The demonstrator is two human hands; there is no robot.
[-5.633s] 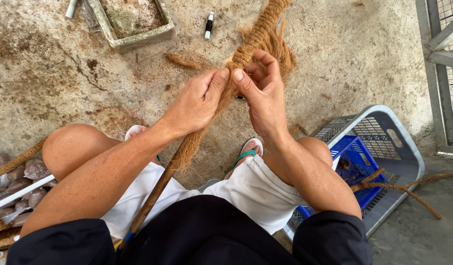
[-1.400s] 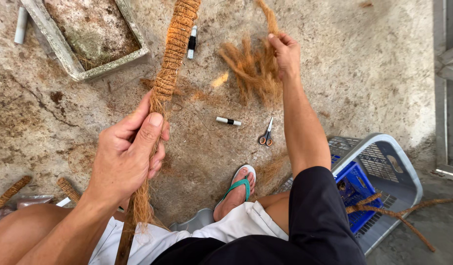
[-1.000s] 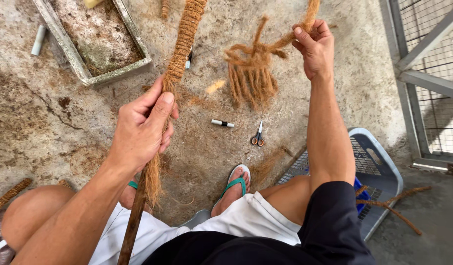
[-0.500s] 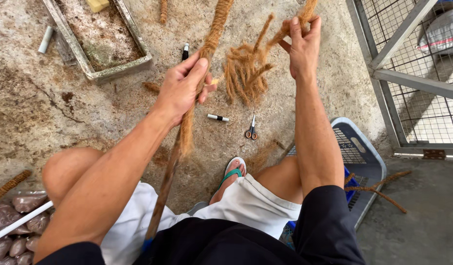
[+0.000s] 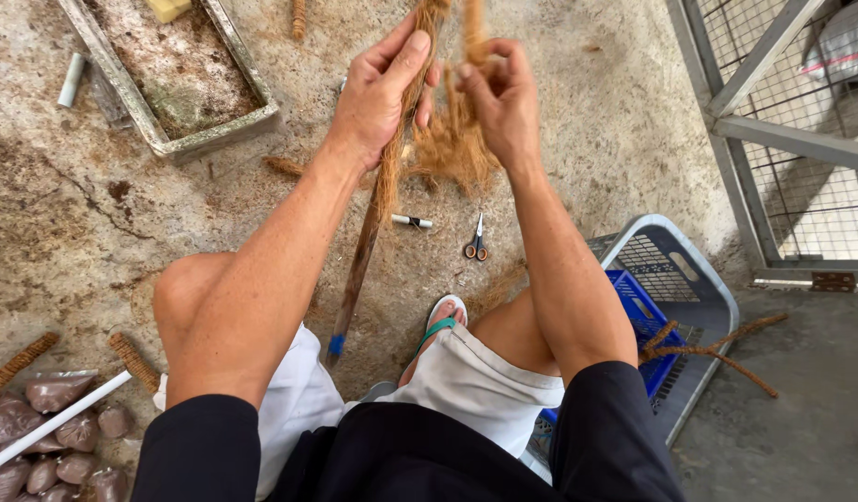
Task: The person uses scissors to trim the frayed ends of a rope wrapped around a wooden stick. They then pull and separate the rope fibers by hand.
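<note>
My left hand (image 5: 380, 88) grips a long stick wrapped in brown coir rope (image 5: 368, 232), which runs from the top of the view down toward my knee. Close beside it, my right hand (image 5: 497, 93) pinches a loose bundle of coir fibre (image 5: 457, 149) that hangs below the fingers, touching the wrapped stick. Both hands are raised in front of me above the concrete floor. Small scissors (image 5: 475, 244) and a marker pen (image 5: 412, 221) lie on the floor under the hands.
A shallow rectangular tray of dirt (image 5: 173, 79) lies at upper left. A grey basket holding a blue crate (image 5: 675, 297) stands by my right leg, with coir strands across it. Metal mesh fencing (image 5: 791, 139) is at right. Brown filled bags (image 5: 47, 437) and a white pipe sit lower left.
My right hand has brought the fibre bundle leftward to the wrapped stick, and my left hand has slid up the stick. The two hands are now together.
</note>
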